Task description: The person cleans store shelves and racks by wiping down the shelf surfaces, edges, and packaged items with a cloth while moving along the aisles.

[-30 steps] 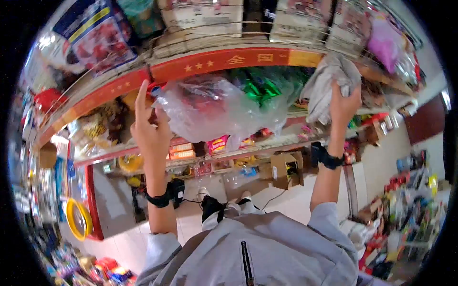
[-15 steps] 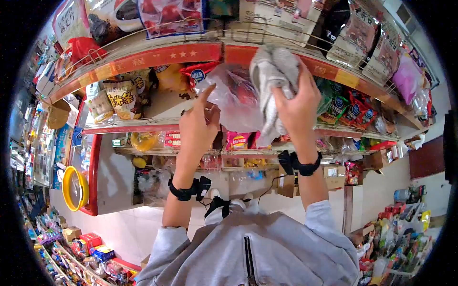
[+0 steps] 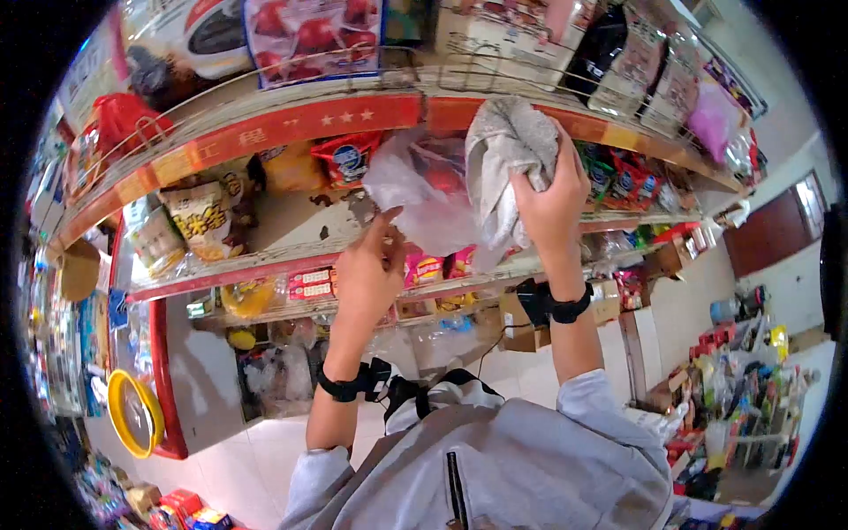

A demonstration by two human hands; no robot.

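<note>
A grey-white cloth [image 3: 508,163] is bunched in my right hand [image 3: 552,194], thumb in front and fingers wrapped behind it. It hangs before the red shelf edge. Beside it is a clear plastic bag [image 3: 420,199] with something red inside; its lower part hangs over the shelf lip and passes close to the cloth. My left hand [image 3: 371,269] is at the bag's left side, index finger stretched toward the shelf and the other fingers bent. Whether its fingertip touches the bag I cannot tell. Dark crumb-like bits [image 3: 325,201] lie on the shelf near it.
Snack packs [image 3: 199,221] stand left on the same shelf, with red packs [image 3: 632,181] to the right. A wire rail [image 3: 477,75] fronts the bagged goods above. Lower shelves hold pink packs [image 3: 424,269]. A yellow basin [image 3: 135,413] is at the left.
The view has shifted and turned slightly. My left hand has come lower, its index finger now nearer the shelf lip. The cloth is spread wider in my right hand.
</note>
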